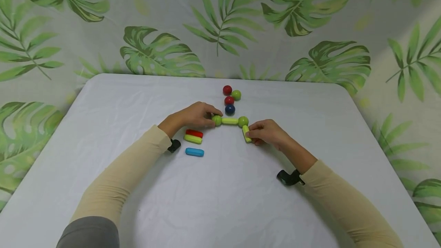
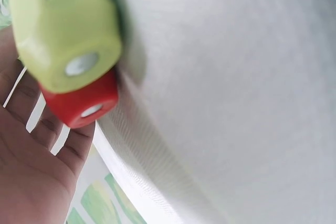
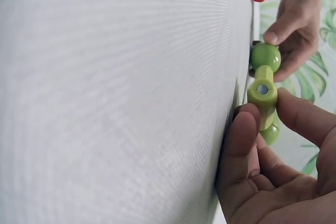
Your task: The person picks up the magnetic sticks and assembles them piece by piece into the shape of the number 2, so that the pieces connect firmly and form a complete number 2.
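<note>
My left hand [image 1: 199, 115] grips a green ball [image 1: 217, 120] between thumb and fingers. From that ball a yellow-green magnetic rod [image 1: 229, 121] runs right to a second green ball [image 1: 243, 121]. A second yellow-green rod [image 1: 246, 134] slants toward me from this ball, pinched by my right hand [image 1: 268, 133] between thumb and fingertips. In the right wrist view the pinched rod's end [image 3: 262, 90] shows a silvery disc. The left wrist view has another yellow-green rod [image 2: 68, 24] in front of the left hand [image 2: 37, 166], close to the camera.
Near the left wrist, a red rod [image 1: 194, 133] lies against a yellow-green rod [image 1: 193, 139], with a blue rod [image 1: 194, 152] closer to me. Behind the joined pieces are two red balls [image 1: 227, 90], a green ball [image 1: 236, 95] and a dark blue ball [image 1: 229, 110]. A white cloth covers the table [image 1: 213, 202].
</note>
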Demonstrator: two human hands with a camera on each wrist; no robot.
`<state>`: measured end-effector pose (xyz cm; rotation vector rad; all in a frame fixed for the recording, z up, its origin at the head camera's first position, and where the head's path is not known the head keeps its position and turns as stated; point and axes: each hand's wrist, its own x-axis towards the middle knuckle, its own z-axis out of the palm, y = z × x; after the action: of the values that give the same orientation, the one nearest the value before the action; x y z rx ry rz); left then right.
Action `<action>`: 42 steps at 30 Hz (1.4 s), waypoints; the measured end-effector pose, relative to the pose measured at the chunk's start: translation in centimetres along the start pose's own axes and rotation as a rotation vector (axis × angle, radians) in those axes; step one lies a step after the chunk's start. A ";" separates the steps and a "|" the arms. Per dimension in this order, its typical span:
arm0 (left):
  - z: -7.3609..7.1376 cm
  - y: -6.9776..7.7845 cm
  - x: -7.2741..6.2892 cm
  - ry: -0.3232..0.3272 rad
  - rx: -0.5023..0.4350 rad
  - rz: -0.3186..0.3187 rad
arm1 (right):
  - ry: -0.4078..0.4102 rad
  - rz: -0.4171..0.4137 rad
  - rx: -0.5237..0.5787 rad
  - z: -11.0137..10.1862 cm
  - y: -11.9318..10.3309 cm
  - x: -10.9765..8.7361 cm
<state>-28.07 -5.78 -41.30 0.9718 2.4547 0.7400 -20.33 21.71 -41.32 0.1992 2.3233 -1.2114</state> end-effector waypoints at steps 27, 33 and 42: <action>0.0 -0.1 0.0 0.001 -0.005 0.004 | 0.036 -0.281 -0.240 0.1 0.9 -1.2; 0.0 0.0 -0.2 0.001 -0.007 -0.003 | 0.043 -0.276 -0.235 0.5 0.6 -1.2; -0.1 0.3 -0.2 -0.011 -0.019 -0.028 | 0.050 -0.267 -0.241 0.8 0.6 -1.3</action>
<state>-27.87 -5.79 -41.04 0.9302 2.4426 0.7448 -18.75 21.53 -41.50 -0.1720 2.5756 -1.0409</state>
